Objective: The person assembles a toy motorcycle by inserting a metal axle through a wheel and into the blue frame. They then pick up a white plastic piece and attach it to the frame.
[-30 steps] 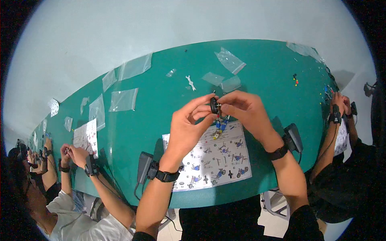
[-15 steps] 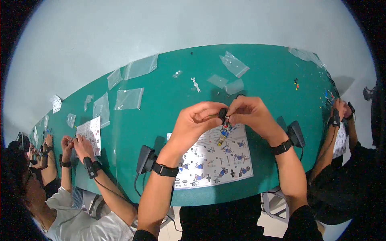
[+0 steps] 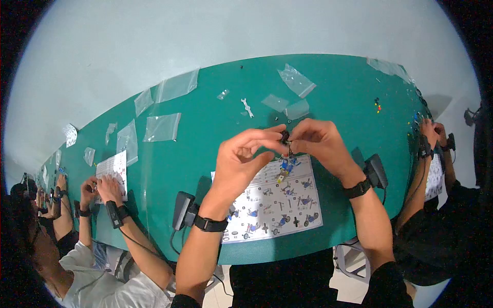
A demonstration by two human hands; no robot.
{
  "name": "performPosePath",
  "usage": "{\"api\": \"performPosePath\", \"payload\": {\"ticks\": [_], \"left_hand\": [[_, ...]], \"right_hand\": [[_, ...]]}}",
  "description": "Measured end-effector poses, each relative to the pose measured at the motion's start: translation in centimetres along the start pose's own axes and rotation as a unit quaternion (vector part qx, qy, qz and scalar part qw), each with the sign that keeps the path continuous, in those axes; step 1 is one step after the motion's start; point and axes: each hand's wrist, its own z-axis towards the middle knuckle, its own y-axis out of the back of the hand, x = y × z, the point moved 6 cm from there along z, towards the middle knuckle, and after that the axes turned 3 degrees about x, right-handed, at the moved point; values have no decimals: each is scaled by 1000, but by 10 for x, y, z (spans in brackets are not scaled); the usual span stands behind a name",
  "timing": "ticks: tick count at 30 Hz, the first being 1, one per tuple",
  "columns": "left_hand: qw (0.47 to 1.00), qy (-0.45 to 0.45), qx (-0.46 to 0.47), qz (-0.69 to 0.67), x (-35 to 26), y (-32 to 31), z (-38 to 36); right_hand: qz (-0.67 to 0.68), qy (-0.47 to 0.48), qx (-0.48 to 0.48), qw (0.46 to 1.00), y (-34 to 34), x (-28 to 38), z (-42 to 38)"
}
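Model (image 3: 286, 165), small and mostly blue, is held above the printed sheet (image 3: 275, 210), pinched narrowly by the right hand (image 3: 322, 146); its black part (image 3: 285, 136) is touched by the loosely curled, partly open left hand (image 3: 239, 156).

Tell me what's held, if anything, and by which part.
A small blue-and-yellow model, seemingly pinched by the right hand at its far end, beside the dark part. The left hand's fingers meet there too; their grip is unclear.
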Motion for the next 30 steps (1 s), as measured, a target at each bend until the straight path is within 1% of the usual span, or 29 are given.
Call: {"api": "performPosePath", "payload": {"ticks": [1,2,3,4,7,8,11,14,17,20,21,22,23,26,29,30], "left_hand": [[1000,-19,5,-12,-2,2,-1],[994,-52,-10,98,-7,1,1],[974,-83,-26,207,-12,-1,3],[942,-112,-43,314,-18,-4,3],[903,-140,-20,406,-23,-22,3],[904,-144,-26,403,-24,-22,3],[872,-171,-36,456,-26,-21,1],[859,-210,-51,464,-23,-22,-1],[870,-216,-79,436,-19,-22,-3],[925,-124,-102,344,-9,-17,0],[961,-71,-105,247,-1,-12,1],[983,-18,-107,145,8,-8,3],[993,35,-107,42,17,-6,5],[991,96,-48,75,21,-3,4],[995,68,-44,-57,35,1,4],[995,52,-47,-69,33,0,4]], "right_hand": [[4,-3,-9,1000,1,0,1],[7,-5,-20,1000,2,0,1],[-2,-3,-23,1000,4,0,0],[-10,0,-26,1000,4,0,0],[-38,14,-33,999,4,-4,1],[-50,22,-36,998,5,-4,1],[-14,1,-40,999,3,-3,1],[-32,5,-67,997,0,-2,0],[-95,28,-91,991,-2,1,-2],[-88,46,-75,992,-4,4,-1],[-77,36,-63,994,-5,5,-1],[-67,28,-51,996,-6,7,-1],[-57,19,-39,997,-7,8,-1],[-148,111,-29,982,-7,9,0],[-88,76,-28,993,-10,13,-1],[-88,72,-30,993,-9,13,-1]]}}
